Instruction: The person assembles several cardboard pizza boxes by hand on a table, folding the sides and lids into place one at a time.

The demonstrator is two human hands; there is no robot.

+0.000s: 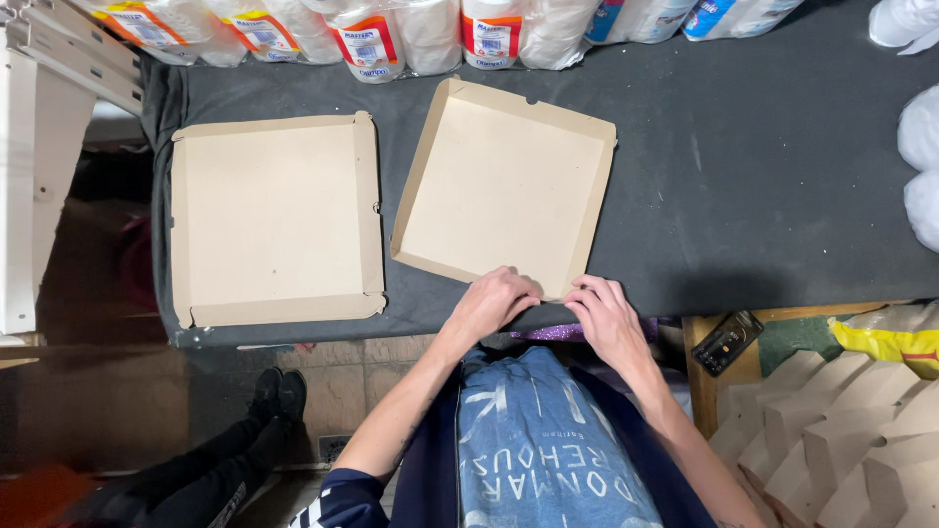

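Note:
Two shallow brown cardboard box trays lie on a dark grey cloth-covered table (763, 196). The right tray (504, 186) sits slightly turned, its near corner at the table's front edge. My left hand (494, 301) and my right hand (599, 311) both press on that near corner, fingers curled over the low cardboard wall. The left tray (276, 220) lies flat and apart from both hands, with its walls folded up.
Wrapped packs of paper rolls (411, 34) line the table's far edge. A stack of folded cardboard blanks (831, 440) stands at lower right, beside a dark phone (726, 342) and a yellow bag (890, 342). Another person's legs in black shoes (264, 401) show at lower left.

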